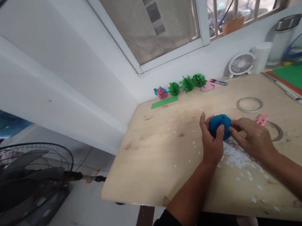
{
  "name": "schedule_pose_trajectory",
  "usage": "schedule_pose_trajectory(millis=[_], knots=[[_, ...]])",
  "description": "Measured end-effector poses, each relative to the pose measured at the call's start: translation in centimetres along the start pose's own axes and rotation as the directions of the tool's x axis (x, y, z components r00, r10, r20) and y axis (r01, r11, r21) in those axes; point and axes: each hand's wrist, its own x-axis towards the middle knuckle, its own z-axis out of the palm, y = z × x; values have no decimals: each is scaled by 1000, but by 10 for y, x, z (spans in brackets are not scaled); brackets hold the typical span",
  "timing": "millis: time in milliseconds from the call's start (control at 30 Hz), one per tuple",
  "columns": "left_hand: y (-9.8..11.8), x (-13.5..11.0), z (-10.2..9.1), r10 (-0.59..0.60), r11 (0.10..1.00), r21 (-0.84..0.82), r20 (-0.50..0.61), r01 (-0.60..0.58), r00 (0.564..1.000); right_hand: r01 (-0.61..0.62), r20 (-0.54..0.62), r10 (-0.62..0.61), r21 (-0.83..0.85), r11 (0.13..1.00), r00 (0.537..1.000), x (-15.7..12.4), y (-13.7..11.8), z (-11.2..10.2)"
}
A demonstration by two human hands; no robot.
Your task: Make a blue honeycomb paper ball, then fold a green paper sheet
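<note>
A round blue paper ball [219, 123], made of folded layers, is held just above the wooden table [156, 156]. My left hand [211, 140] wraps around its left side, thumb against the front. With fingertips pinched together, my right hand [253, 135] grips the ball's right edge. Small white paper bits [237, 159] lie scattered below both hands. Close to the right hand are pink-handled scissors or a clip [262, 119], partly hidden, and a roll of tape [278, 131]. Another tape ring [249, 104] lies farther back.
Along the wall sit several green paper balls [174, 89] and a pink-and-blue one [161, 92]. A green strip [164, 102], pens [218, 82], a small white fan [242, 64], a bottle [282, 40] and coloured sheets [301, 80] surround the work area. A standing fan [34, 171] is left.
</note>
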Motion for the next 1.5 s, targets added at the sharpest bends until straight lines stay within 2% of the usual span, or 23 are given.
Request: schedule_pose_trajectory(millis=[133,533,667,833,1033,1133,1267,1367,1500], knots=[[0,-2,1,4,1000,-1,3,-4,1000,-39,-12,40,32,999,999,0,1,-1],[2,-5,5,-2,997,-72,23,4,1000,-52,-78,54,21,998,996,3,-6,-4],[-1,1,2,-106,981,-168,-51,97,993,-51,-53,56,92,994,997,2,-7,-4],[-1,9,-2,-263,908,-363,-104,210,959,-12,-49,20,148,989,999,3,-13,-7],[0,12,-5,-400,825,-447,-30,346,916,8,-50,0,162,987,999,4,-14,-7],[2,10,-7,-391,824,-434,27,363,920,-39,-33,47,199,979,998,4,-17,-9],[3,9,-9,-409,814,-423,69,398,910,-173,17,175,268,948,984,3,-23,-13],[4,12,-12,-429,766,-479,116,429,896,-272,-13,286,281,921,958,2,-23,-15],[7,16,-18,-375,726,-537,216,430,902,-375,-48,416,348,859,908,2,-17,-12]])
